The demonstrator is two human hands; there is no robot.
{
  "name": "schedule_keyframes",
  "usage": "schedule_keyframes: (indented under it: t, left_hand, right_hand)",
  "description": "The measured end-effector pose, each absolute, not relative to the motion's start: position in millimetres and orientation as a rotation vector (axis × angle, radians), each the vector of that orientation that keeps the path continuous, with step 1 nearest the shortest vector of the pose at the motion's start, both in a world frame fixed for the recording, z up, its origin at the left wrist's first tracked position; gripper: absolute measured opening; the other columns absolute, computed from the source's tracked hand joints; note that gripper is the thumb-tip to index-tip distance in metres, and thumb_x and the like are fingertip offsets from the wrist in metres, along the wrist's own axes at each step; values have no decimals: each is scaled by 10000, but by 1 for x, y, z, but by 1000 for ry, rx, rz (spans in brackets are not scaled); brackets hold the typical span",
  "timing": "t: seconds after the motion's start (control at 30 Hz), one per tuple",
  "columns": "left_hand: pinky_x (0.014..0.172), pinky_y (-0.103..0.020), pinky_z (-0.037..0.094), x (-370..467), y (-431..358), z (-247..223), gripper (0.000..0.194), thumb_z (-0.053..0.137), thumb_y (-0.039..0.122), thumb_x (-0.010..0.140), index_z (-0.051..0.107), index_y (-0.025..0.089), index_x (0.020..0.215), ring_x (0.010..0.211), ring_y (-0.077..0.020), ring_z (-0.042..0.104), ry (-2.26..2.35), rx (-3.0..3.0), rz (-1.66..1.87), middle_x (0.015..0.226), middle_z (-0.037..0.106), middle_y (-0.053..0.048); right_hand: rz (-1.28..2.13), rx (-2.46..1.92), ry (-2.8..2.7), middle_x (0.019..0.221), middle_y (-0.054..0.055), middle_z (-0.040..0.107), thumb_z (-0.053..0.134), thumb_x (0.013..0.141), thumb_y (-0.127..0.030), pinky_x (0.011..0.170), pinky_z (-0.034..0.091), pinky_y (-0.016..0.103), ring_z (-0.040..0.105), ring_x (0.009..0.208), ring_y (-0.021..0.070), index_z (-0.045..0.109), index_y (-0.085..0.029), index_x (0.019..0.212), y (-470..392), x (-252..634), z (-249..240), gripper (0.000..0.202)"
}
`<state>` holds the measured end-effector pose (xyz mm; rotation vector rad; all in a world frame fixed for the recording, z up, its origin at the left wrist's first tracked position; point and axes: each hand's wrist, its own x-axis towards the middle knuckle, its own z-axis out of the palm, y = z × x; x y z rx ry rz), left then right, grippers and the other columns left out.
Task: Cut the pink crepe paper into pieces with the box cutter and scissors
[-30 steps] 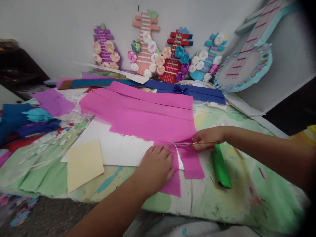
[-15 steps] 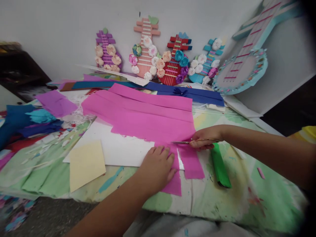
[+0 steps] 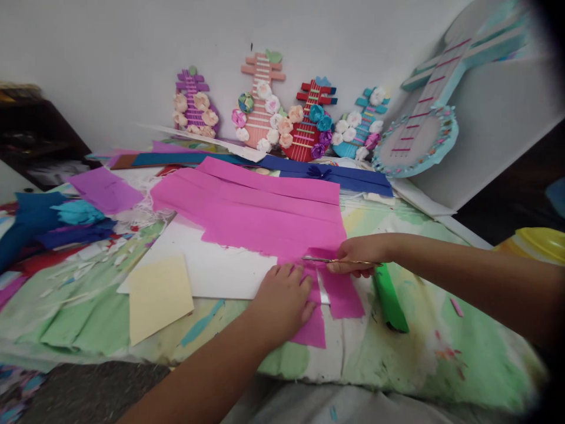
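Note:
A large sheet of bright pink crepe paper (image 3: 265, 206) lies across a white board (image 3: 220, 274), with cut strips hanging toward me at its near right. My left hand (image 3: 282, 300) rests flat on one pink strip, fingers stretched out and spread a little. Just to the right, my right hand (image 3: 353, 256) is closed around the handles of a pair of scissors (image 3: 318, 259). The thin blades point left over the pink paper, just beyond my left fingertips. Whether the blades are fully closed is too small to tell.
A cream paper square (image 3: 161, 300) overlaps the board's left corner. Right of the strips lies a green folded piece (image 3: 391, 297). Paper scraps (image 3: 83, 212) are heaped at the left. Decorated cardboard guitars (image 3: 309, 118) lean on the back wall, behind blue paper (image 3: 348, 178).
The view has shifted slightly, so the background sits lower. The scissors have tilted a little, their handles now lower relative to the tips. My left hand stays on the pink strip.

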<state>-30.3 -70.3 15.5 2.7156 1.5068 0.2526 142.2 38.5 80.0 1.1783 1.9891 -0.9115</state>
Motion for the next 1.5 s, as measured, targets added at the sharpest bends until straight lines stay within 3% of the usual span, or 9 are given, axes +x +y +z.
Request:
schedule_keyframes:
  t: [0.47, 0.63, 0.9, 1.17, 1.5]
  left_hand:
    - [761, -396, 367, -33, -73, 13, 307, 460, 363, 769, 564, 146, 959, 922, -259, 463, 1499, 2736, 327, 980, 561, -102]
    - [761, -401, 357, -33, -73, 12, 290, 457, 353, 769, 568, 143, 936, 921, -261, 462, 1511, 2748, 328, 978, 554, -111]
    - [720, -397, 354, -34, -73, 4, 288, 425, 355, 784, 563, 141, 917, 893, -262, 467, 1500, 2793, 402, 947, 556, -114]
    - [718, -403, 366, -37, -77, 8, 305, 445, 374, 767, 558, 140, 927, 895, -270, 469, 1529, 2775, 401, 938, 552, -109]
    - [750, -398, 362, -35, -81, 17, 301, 430, 364, 783, 550, 143, 949, 905, -252, 465, 1508, 2739, 281, 936, 555, -101]
  right_hand:
    - [-764, 1276, 1946, 630, 77, 539, 299, 641, -731, 495, 371, 257, 470, 509, 112, 498, -114, 604, 24, 127, 89, 650]
    - [-667, 1322, 1941, 562, 63, 495, 274, 655, -726, 503, 359, 279, 434, 490, 113, 486, -117, 558, 14, 117, 89, 652]
    - [-605, 1520, 1825, 514, 9, 454, 445, 628, -654, 478, 355, 265, 405, 453, 92, 494, -138, 579, 6, 100, 96, 521]
    - [-673, 1355, 1927, 550, -2, 448, 444, 665, -604, 507, 356, 247, 407, 494, 83, 483, -133, 596, 25, 103, 94, 478]
    - [-775, 1148, 2117, 495, -43, 406, 453, 625, -640, 426, 291, 215, 374, 433, 76, 601, -169, 840, 52, 116, 73, 539]
